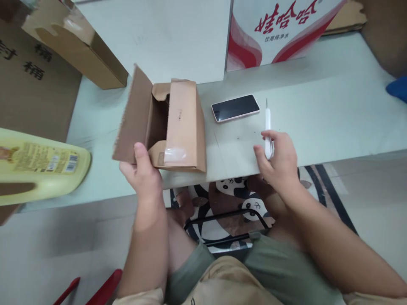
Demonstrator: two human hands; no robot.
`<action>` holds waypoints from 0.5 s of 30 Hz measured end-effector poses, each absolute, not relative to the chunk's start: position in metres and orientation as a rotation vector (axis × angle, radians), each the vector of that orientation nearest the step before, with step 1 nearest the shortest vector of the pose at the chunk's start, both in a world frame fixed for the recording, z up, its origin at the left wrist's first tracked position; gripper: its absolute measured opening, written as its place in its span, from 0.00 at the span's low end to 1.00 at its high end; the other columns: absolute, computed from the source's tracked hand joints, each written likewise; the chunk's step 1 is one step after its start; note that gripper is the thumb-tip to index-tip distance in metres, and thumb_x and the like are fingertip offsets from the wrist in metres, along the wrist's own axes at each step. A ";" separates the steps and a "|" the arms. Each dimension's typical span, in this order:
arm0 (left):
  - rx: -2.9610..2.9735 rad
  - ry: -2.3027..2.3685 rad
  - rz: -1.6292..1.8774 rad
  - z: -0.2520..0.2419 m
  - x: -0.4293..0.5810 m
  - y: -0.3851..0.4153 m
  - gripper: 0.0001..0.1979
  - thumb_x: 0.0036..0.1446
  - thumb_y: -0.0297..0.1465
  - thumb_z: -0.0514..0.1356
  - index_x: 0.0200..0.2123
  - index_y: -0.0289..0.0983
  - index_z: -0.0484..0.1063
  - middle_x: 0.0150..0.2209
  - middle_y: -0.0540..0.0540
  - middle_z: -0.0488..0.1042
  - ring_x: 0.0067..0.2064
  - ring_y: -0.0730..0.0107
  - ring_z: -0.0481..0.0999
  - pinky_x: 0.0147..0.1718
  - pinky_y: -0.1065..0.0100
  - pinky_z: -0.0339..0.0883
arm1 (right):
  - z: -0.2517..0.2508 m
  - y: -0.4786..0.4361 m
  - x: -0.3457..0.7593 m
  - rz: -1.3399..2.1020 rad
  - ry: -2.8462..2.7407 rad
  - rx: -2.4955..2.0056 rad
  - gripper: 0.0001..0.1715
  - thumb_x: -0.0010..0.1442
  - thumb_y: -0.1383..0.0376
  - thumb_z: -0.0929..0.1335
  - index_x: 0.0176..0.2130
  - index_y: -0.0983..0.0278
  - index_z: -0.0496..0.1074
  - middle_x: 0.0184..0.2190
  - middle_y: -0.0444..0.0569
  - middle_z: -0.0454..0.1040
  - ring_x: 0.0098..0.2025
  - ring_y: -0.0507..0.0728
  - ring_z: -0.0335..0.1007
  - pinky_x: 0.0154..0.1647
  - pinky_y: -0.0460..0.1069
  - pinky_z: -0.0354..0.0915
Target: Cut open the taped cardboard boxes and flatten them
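A small brown cardboard box (182, 123) stands at the table's front edge, its side flap folded out to the left and its dark inside partly showing. My left hand (144, 176) grips that flap near its lower corner, thumb on the inner face. To the right, my right hand (281, 156) has its fingers around a slim white-handled tool (268, 123) with a thin metal tip pointing away from me. A phone (235, 108) with a dark screen lies between the box and the tool.
Behind stand a large white carton (178, 38) and a red-and-white printed carton (280, 34). An open cardboard box (95, 59) is at back left. A yellow bottle (47, 165) is at the left. Below the table edge lies a panda-patterned mat (229, 186).
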State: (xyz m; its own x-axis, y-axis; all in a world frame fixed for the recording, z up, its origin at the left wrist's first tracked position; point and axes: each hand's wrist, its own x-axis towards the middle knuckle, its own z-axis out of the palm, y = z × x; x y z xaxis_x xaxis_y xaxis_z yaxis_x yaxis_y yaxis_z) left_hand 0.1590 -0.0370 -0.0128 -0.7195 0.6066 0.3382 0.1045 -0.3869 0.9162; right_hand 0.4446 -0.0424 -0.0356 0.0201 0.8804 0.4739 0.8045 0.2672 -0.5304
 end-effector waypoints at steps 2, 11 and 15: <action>0.784 1.517 2.264 -0.011 0.156 -0.033 0.15 0.57 0.38 0.69 0.39 0.38 0.69 0.46 0.44 0.79 0.56 0.60 0.80 0.63 0.56 0.71 | -0.044 -0.033 0.448 0.181 -1.798 -1.843 0.30 0.64 0.53 0.67 0.58 0.68 0.71 0.48 0.65 0.76 0.51 0.71 0.72 0.54 0.66 0.69; 0.502 1.400 2.015 0.008 0.133 -0.034 0.12 0.52 0.36 0.69 0.38 0.40 0.72 0.46 0.47 0.83 0.56 0.57 0.80 0.60 0.58 0.74 | -0.050 -0.020 0.464 0.255 -1.723 -2.203 0.36 0.62 0.51 0.65 0.61 0.69 0.72 0.48 0.67 0.73 0.53 0.74 0.69 0.58 0.69 0.64; 0.504 1.331 1.843 0.008 0.121 -0.031 0.09 0.51 0.37 0.68 0.31 0.39 0.73 0.38 0.48 0.83 0.52 0.60 0.81 0.54 0.64 0.75 | -0.046 -0.029 0.461 0.241 -1.724 -2.178 0.35 0.61 0.51 0.65 0.60 0.68 0.72 0.47 0.66 0.73 0.53 0.73 0.69 0.58 0.68 0.65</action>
